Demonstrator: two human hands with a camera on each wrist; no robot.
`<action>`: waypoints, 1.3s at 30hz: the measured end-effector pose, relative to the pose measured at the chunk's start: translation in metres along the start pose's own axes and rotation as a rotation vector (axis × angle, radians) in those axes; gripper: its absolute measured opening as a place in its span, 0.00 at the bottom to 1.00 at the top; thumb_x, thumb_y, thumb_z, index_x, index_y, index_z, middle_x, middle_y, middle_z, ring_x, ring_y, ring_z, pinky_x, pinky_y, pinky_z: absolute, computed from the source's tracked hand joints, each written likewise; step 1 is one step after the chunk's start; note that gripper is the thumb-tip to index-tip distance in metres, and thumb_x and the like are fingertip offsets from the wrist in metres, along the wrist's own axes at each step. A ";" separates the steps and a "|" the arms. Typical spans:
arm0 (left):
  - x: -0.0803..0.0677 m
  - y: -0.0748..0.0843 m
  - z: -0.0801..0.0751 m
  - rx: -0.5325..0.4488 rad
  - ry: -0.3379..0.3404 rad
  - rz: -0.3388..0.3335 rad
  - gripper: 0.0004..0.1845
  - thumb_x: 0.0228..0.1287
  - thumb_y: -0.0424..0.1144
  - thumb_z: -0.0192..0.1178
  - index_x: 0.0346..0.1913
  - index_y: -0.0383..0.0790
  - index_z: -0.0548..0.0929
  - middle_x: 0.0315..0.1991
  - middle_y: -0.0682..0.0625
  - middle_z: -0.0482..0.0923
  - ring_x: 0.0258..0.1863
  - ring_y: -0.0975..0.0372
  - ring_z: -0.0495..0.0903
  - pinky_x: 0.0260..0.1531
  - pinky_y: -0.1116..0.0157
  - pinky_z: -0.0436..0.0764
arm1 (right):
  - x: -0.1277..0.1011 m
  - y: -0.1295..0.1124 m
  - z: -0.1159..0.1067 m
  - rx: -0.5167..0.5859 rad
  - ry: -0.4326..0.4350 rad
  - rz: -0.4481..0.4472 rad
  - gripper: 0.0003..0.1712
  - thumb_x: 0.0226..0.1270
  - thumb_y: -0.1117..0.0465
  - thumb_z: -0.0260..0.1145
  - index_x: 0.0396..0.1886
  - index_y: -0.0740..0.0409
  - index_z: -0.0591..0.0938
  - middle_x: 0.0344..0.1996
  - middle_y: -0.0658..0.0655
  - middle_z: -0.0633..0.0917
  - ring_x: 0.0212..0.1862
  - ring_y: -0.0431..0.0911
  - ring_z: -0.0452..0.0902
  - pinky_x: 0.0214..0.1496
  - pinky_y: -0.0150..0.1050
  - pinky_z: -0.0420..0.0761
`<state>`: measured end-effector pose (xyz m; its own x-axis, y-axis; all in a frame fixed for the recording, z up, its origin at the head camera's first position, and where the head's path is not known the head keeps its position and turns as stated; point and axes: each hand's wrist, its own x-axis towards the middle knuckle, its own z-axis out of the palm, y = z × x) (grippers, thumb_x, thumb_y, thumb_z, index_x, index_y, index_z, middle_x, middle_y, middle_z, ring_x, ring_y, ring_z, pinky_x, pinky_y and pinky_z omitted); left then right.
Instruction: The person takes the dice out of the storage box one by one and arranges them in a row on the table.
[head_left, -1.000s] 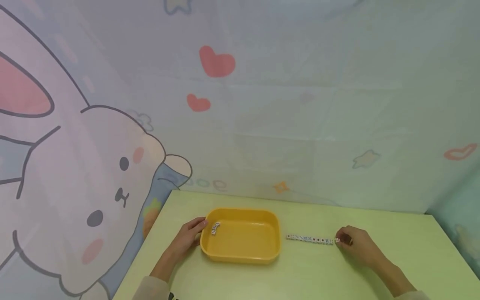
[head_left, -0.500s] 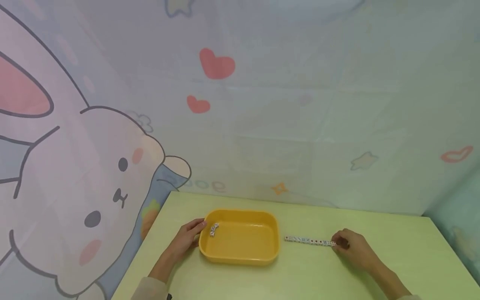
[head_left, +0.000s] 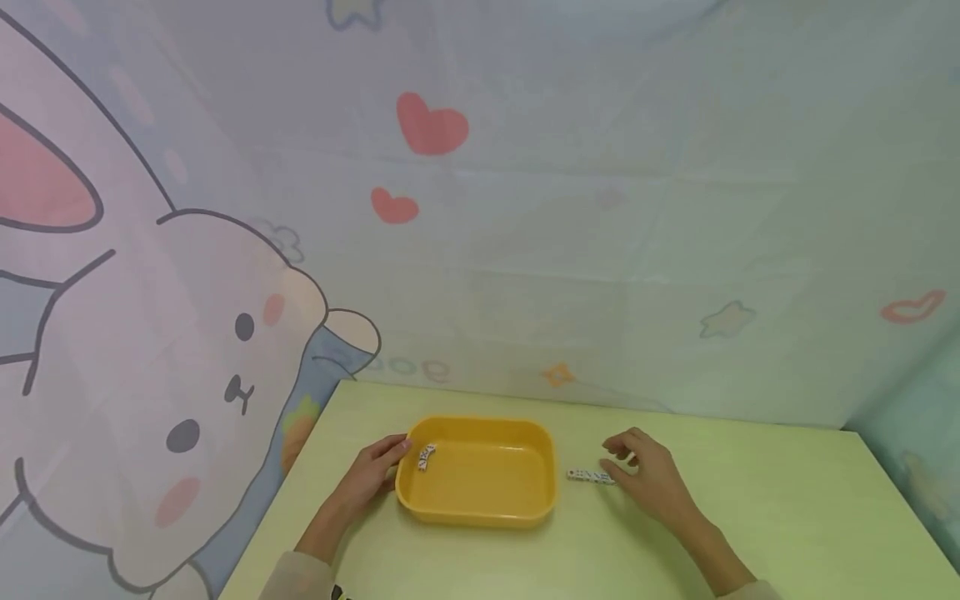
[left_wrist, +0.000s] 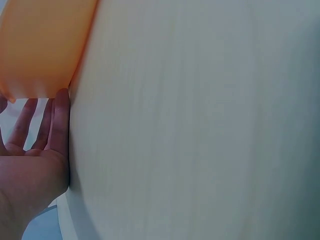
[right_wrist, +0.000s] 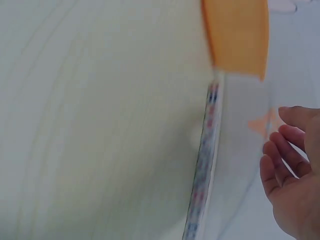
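While left hand [head_left: 372,481] steadies tray [head_left: 480,513], right hand [head_left: 647,475] over dice row [head_left: 590,475].

right hand [head_left: 647,475]: I see it has shifted left from the row's far end, now over the dice row [head_left: 590,475] | fingers: looser, lifted off the end die | row: right part now hidden behind my hand

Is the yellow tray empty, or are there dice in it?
Not empty. The head view shows a few white dice lying inside the yellow tray at its left end; the rest of its floor is bare.
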<state>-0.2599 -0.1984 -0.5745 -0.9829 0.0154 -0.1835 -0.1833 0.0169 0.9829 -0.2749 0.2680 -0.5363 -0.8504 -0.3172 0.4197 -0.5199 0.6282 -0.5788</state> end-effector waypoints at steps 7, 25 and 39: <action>0.000 0.005 -0.001 0.008 -0.020 0.008 0.32 0.79 0.53 0.61 0.73 0.32 0.75 0.68 0.37 0.77 0.61 0.52 0.79 0.50 0.61 0.87 | 0.036 -0.060 0.057 0.195 -0.023 -0.126 0.10 0.67 0.67 0.77 0.46 0.62 0.88 0.39 0.56 0.86 0.40 0.48 0.82 0.41 0.40 0.87; 0.004 0.006 -0.003 0.009 -0.054 0.025 0.33 0.80 0.54 0.61 0.73 0.31 0.74 0.67 0.37 0.77 0.62 0.52 0.79 0.52 0.59 0.87 | 0.091 -0.124 0.159 0.214 -0.314 -0.086 0.22 0.73 0.60 0.73 0.61 0.68 0.84 0.57 0.63 0.86 0.59 0.57 0.82 0.64 0.53 0.81; 0.006 0.006 -0.002 -0.010 -0.045 0.012 0.33 0.79 0.53 0.62 0.73 0.31 0.75 0.65 0.38 0.79 0.59 0.54 0.80 0.51 0.60 0.87 | 0.109 -0.136 0.189 -0.228 -0.347 -0.264 0.17 0.74 0.62 0.66 0.58 0.60 0.86 0.56 0.56 0.87 0.60 0.51 0.81 0.69 0.44 0.77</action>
<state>-0.2675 -0.2000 -0.5697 -0.9833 0.0606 -0.1719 -0.1718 0.0065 0.9851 -0.3121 0.0133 -0.5442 -0.6888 -0.6802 0.2507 -0.7234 0.6220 -0.2997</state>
